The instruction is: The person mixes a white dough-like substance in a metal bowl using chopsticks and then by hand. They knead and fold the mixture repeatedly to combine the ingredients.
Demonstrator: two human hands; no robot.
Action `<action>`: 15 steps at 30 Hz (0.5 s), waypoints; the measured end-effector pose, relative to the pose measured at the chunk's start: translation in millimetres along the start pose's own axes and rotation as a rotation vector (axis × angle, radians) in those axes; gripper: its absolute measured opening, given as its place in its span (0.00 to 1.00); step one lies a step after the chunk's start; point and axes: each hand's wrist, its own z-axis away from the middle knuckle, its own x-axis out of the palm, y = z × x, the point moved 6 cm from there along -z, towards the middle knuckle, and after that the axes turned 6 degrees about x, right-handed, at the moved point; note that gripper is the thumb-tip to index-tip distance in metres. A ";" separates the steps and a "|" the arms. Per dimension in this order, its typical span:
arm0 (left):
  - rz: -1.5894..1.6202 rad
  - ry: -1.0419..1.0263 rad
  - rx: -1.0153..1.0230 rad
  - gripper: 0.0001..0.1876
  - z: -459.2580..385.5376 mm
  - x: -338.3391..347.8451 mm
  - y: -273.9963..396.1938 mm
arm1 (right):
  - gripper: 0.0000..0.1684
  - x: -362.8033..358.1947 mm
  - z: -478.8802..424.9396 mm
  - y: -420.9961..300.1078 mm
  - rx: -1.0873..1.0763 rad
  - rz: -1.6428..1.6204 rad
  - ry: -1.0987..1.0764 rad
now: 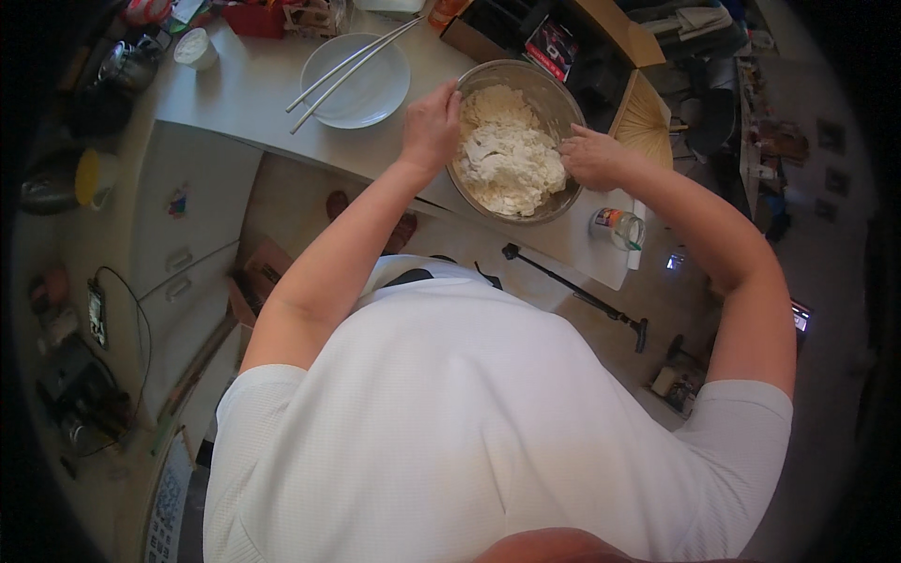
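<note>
A large metal mixing bowl (461, 184) stands on the white counter before me. In it lies a rough, shaggy mass of pale dough (517, 158), with loose white flour over its middle. At the bowl's left side, my left hand (433, 130) grips the rim with the thumb toward the inside. My right hand (597, 158) reaches over the right rim, its fingertips inside the bowl beside the dough. Those fingers are bent and partly hidden, so whether they pinch anything is unclear.
Left of the bowl, a white plate (373, 105) bears a pair of chopsticks (352, 74). A small cup of white powder (196, 51) stands farther left. An open cardboard box (475, 35) sits behind the bowl. A glass jar (619, 229) is near the counter's right edge, by a pleated fan (644, 123).
</note>
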 end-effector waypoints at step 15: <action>0.005 0.006 0.020 0.15 -0.4 -1.6 -1.9 | 0.15 4.2 -34.1 3.4 0.034 0.148 -0.007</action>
